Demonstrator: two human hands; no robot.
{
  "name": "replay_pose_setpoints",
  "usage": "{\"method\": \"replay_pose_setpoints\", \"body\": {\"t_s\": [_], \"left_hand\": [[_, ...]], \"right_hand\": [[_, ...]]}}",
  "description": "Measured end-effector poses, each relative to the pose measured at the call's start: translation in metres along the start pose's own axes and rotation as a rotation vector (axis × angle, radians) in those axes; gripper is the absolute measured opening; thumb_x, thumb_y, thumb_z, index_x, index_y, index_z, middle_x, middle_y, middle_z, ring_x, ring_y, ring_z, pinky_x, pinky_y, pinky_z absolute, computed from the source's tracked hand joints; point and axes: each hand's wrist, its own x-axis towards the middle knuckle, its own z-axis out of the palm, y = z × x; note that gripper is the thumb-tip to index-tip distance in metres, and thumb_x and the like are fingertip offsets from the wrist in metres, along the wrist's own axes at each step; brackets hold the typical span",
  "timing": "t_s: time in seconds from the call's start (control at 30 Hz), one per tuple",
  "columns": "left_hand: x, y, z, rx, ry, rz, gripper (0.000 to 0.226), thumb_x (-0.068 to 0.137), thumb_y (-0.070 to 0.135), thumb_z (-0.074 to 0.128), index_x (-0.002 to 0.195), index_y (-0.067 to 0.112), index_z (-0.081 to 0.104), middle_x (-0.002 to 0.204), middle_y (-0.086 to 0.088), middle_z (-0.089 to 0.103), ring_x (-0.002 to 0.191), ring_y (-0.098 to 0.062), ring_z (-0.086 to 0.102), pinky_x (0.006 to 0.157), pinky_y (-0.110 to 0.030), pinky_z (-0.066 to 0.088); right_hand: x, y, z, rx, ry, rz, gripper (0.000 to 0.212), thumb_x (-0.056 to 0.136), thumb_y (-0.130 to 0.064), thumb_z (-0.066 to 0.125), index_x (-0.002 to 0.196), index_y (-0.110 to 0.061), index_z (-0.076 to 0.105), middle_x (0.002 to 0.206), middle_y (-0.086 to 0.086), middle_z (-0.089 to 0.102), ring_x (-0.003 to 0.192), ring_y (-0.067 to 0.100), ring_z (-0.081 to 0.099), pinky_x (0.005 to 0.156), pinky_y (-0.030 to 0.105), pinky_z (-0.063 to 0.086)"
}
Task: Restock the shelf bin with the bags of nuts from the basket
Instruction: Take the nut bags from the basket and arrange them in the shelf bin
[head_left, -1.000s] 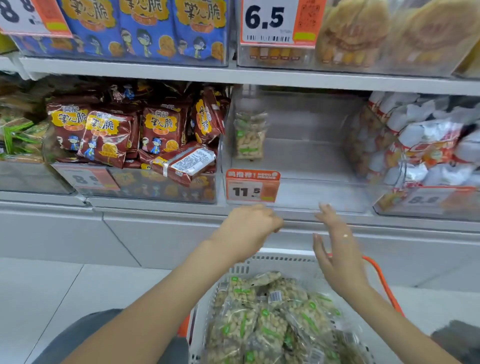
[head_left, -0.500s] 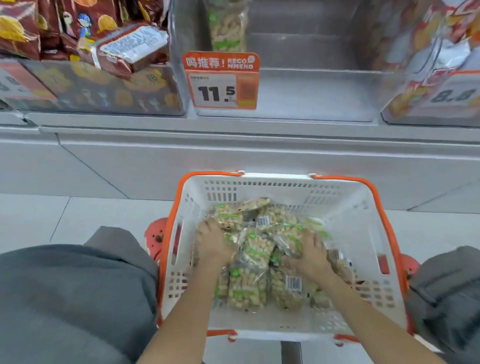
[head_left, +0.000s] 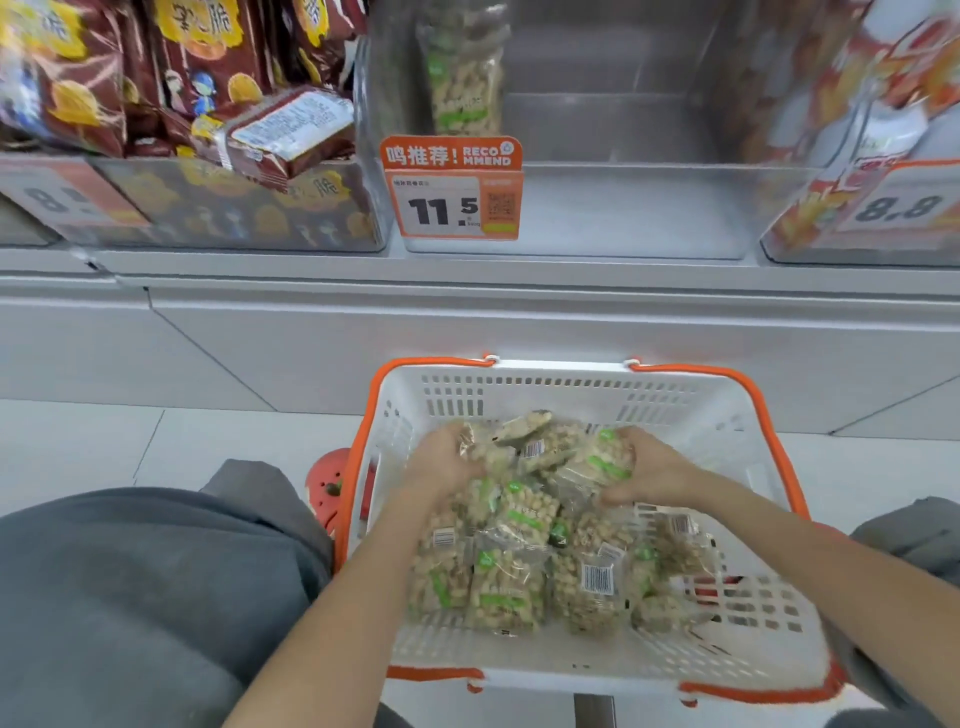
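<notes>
light: bright, even, soft shadows | blur: snack packs (head_left: 78, 78) at top corners smeared | edges: wide-angle bend

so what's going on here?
A person is restocking a shelf. Both hands are down in the white basket: the left hand and right hand are gathering a clump of the bags of nuts from the top of the pile between them. More bags lie underneath. The clear shelf bin behind the 11.5 price tag is nearly empty, with a single bag standing at its back left.
</notes>
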Motion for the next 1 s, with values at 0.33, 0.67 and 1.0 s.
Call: {"method": "replay_pose_setpoints", "body": {"t_s": [0.33,0.67,1.0], "left_hand": [[-0.067,0.136,-0.143,-0.384,-0.307,0.144,0.024,0.080,-0.001,0.066,0.103,0.005,0.063,0.095,-0.010,0.068,0.089,-0.021,0.063,0.080,-0.035,0.055],[-0.090,0.150,-0.165,-0.505,-0.014,0.227,0.014,0.081,0.019,0.070,0.093,0.012,0.073,0.086,-0.008,0.074,0.073,-0.017,0.069,0.072,-0.030,0.057],[-0.084,0.157,-0.159,-0.525,-0.098,0.149,0.019,0.094,0.025,0.054,0.101,0.013,0.067,0.099,-0.008,0.069,0.081,-0.026,0.062,0.073,-0.037,0.055]], "right_hand": [[-0.107,-0.095,-0.120,-0.142,0.372,-0.695,0.103,0.056,-0.036,0.090,0.138,-0.016,0.032,0.125,-0.010,0.037,0.117,0.008,0.039,0.096,0.018,0.031],[-0.128,-0.090,-0.146,-0.383,0.524,-0.697,0.105,0.058,-0.044,0.084,0.145,-0.039,0.026,0.141,-0.011,0.032,0.128,0.010,0.030,0.099,0.018,0.024],[-0.121,-0.100,-0.135,-0.153,0.406,-0.861,0.105,0.065,-0.025,0.087,0.144,-0.037,0.019,0.144,-0.016,0.024,0.129,-0.023,0.014,0.102,-0.001,0.016]]}}
